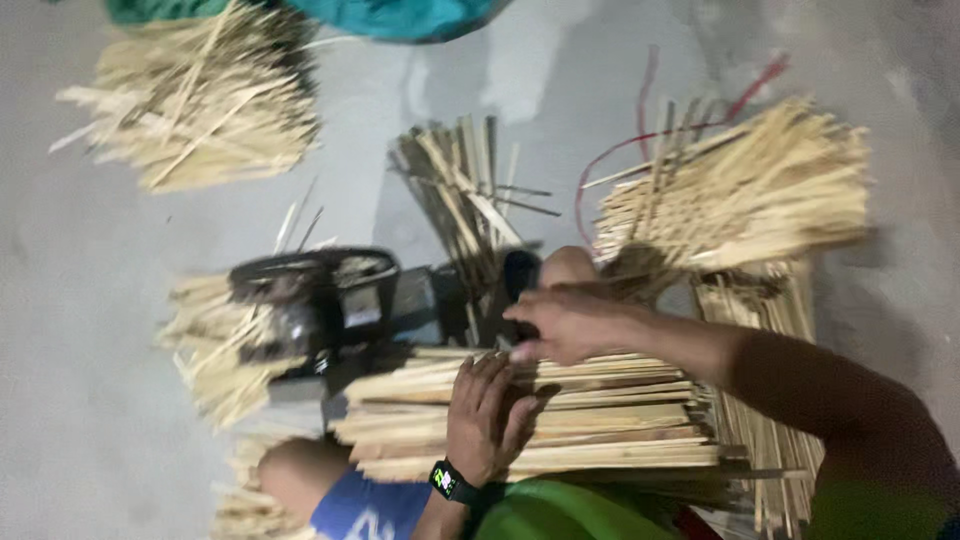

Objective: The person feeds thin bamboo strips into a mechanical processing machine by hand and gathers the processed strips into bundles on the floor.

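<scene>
left hand (pixel 487 415) flat, fingers spread on pale splintery bamboo strips (pixel 600 420) | right hand (pixel 565 322) fingers curled, grip unclear

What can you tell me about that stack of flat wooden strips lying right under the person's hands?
The stack of strips is a pile of thin, flat, pale tan slats, bamboo or wood by the look, lying roughly level and side by side in several layers. Their left ends are uneven. The left hand, with a black wristband, rests palm-down on top; the right hand touches its upper edge. A dark machine sits just beyond it.
</scene>
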